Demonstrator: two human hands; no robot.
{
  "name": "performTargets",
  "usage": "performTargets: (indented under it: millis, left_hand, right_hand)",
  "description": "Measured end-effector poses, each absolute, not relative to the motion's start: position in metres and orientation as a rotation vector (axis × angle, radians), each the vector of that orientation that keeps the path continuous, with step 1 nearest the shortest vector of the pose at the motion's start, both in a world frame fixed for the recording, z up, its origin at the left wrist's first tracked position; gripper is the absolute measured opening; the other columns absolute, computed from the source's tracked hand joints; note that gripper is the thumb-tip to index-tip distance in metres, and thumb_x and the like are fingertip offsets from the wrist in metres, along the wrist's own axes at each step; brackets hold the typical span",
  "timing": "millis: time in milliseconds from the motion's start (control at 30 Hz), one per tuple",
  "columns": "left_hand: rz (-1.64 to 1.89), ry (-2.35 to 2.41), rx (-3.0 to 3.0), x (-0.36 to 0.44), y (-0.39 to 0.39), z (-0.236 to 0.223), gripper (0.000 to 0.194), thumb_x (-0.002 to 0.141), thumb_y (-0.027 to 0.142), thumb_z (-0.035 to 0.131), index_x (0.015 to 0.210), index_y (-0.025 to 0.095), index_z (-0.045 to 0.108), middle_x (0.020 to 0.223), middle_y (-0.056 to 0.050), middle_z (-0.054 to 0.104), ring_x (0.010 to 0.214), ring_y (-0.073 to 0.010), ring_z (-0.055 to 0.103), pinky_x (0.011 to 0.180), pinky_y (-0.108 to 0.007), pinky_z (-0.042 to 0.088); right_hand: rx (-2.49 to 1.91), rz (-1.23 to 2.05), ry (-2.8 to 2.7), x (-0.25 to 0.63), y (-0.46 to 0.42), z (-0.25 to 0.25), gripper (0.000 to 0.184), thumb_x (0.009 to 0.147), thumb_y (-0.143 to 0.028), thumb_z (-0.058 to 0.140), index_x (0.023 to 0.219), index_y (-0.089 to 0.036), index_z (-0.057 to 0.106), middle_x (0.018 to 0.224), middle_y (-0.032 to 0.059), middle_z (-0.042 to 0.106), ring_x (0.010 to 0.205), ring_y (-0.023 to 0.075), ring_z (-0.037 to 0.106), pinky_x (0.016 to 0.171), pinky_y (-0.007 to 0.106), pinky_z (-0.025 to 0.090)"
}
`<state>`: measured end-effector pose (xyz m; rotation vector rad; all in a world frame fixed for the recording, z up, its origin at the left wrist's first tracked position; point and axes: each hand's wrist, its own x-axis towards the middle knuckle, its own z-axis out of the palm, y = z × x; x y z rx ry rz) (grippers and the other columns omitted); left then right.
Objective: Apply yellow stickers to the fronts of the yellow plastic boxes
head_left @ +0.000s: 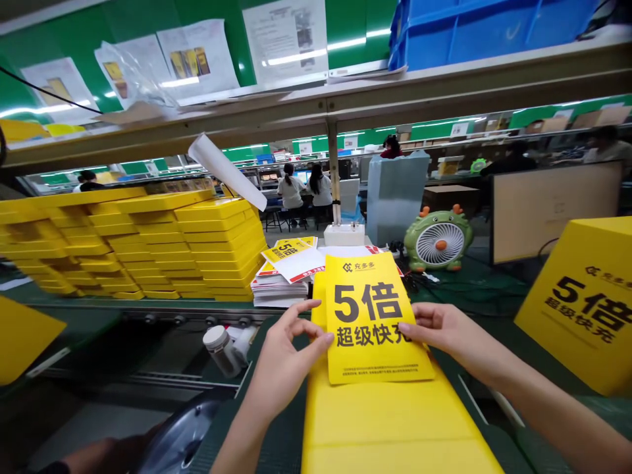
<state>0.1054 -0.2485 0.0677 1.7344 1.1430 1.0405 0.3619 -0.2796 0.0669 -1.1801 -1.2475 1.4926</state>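
Note:
A yellow printed sheet (370, 361) with large black characters lies over the top of a long yellow box (390, 428) in front of me. At the sheet's left edge is my left hand (289, 352), thumb against the edge and fingers curled beside the box. My right hand (444, 329) pinches the right edge, its thumb on the printed face and its fingers partly hidden behind. Whether the sheet's underside is stuck to the box cannot be seen.
Yellow boxes (217, 243) stand stacked at the left, beside a pile of printed sheets (279, 293). A green fan (442, 242) is behind on the right. Another printed yellow box (582, 303) stands far right. A lidded jar (222, 349) sits left of my hand. Overhead runs a shelf (276, 108).

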Motion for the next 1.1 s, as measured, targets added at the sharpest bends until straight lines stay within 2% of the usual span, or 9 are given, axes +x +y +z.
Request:
performTargets:
  millis: [300,433,767,900,1100]
  left_hand:
    - [1.0,1.112,1.65,0.1009,-0.2449,0.0675,0.05,0.076,0.037,0.063,0.12,0.021,0.046,0.074,0.001,0.063,0.084,-0.0183,0.059,0.083,-0.032,0.044]
    - [0.997,1.103,1.62,0.1009,-0.2441,0.0656,0.052,0.075,0.037,0.064,0.121,0.021,0.044,0.071,0.002,0.063,0.081,-0.0174,0.059,0.082,-0.031,0.045]
    - [0.977,1.103,1.593,0.0993,-0.239,0.0606,0.05,0.075,0.038,0.066,0.118,0.022,0.048,0.075,0.001,0.064,0.083,-0.017,0.06,0.079,-0.028,0.046]
    - [0.973,1.116,1.615,0.0977,-0.239,0.059,0.047,0.075,0.039,0.065,0.117,0.021,0.051,0.081,-0.002,0.066,0.087,-0.019,0.06,0.081,-0.03,0.045]
    - [0.975,1.09,1.572,0.0988,-0.239,0.0598,0.051,0.074,0.038,0.065,0.119,0.021,0.046,0.07,0.002,0.062,0.081,-0.0177,0.06,0.08,-0.03,0.046]
  right_hand:
    - [-1.207,1.474,-1.3,0.3599,-0.2716,0.0677,0.026,0.07,-0.036,0.07,0.09,-0.019,0.067,0.096,0.0052,0.072,0.091,0.0215,0.067,0.084,0.034,0.056]
    - [-1.204,1.484,-1.304,0.3599,-0.2715,0.0687,0.026,0.071,-0.035,0.07,0.091,-0.019,0.067,0.095,0.0056,0.072,0.091,0.0219,0.067,0.085,0.036,0.055]
    - [-1.266,1.45,-1.348,0.3598,-0.2726,0.0695,0.024,0.073,-0.038,0.068,0.087,-0.019,0.066,0.094,0.006,0.072,0.086,0.0202,0.068,0.073,0.028,0.057]
    - [-1.246,1.443,-1.356,0.3592,-0.2721,0.0671,0.025,0.073,-0.038,0.067,0.086,-0.018,0.065,0.094,0.0071,0.072,0.088,0.0215,0.068,0.077,0.032,0.056]
    - [-1.225,1.419,-1.378,0.3599,-0.27,0.0628,0.027,0.071,-0.04,0.068,0.084,-0.017,0.064,0.096,0.0083,0.071,0.089,0.0235,0.067,0.084,0.041,0.054]
